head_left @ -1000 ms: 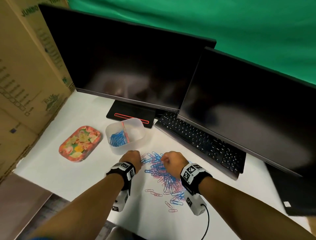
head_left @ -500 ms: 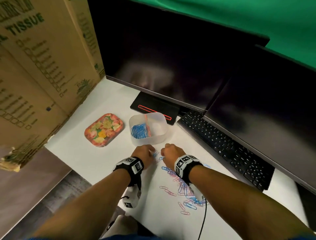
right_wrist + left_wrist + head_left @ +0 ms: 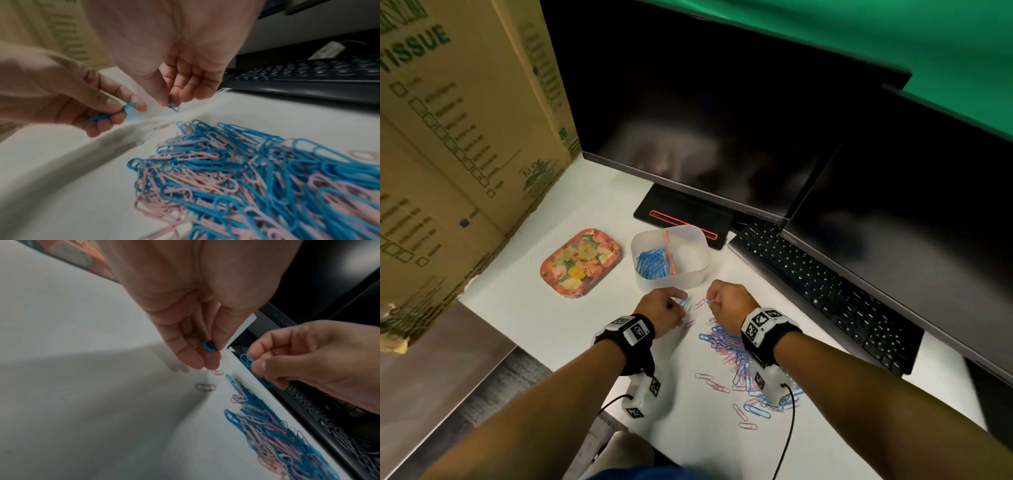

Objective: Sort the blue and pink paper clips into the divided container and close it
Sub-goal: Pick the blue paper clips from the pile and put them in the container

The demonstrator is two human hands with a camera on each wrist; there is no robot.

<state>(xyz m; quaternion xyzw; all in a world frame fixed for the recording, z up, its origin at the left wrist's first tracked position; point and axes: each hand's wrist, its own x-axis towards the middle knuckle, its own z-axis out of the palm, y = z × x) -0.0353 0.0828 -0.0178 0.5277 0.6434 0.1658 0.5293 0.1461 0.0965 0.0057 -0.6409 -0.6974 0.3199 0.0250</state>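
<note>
A mixed pile of blue and pink paper clips [image 3: 736, 353] [image 3: 257, 175] [image 3: 283, 438] lies on the white desk. Beyond it stands the translucent divided container [image 3: 698, 274], with blue clips [image 3: 650, 263] in its left compartment and a pink divider. My left hand [image 3: 664, 308] [image 3: 207, 356] pinches blue clips [image 3: 270, 346] just in front of the container. My right hand [image 3: 726, 301] [image 3: 174, 100] pinches a blue clip [image 3: 172, 104] beside it. A few pink clips [image 3: 205, 387] lie loose between the hands.
The floral lid [image 3: 580, 262] lies left of the container. A keyboard [image 3: 825, 294] and two dark monitors [image 3: 722, 120] close off the back and right. Cardboard boxes [image 3: 448, 137] stand at the left. Stray clips [image 3: 750, 411] lie near the front edge.
Both hands have moved away from the pile toward the container, each now holding blue clips. The head view has swung left and closer.
</note>
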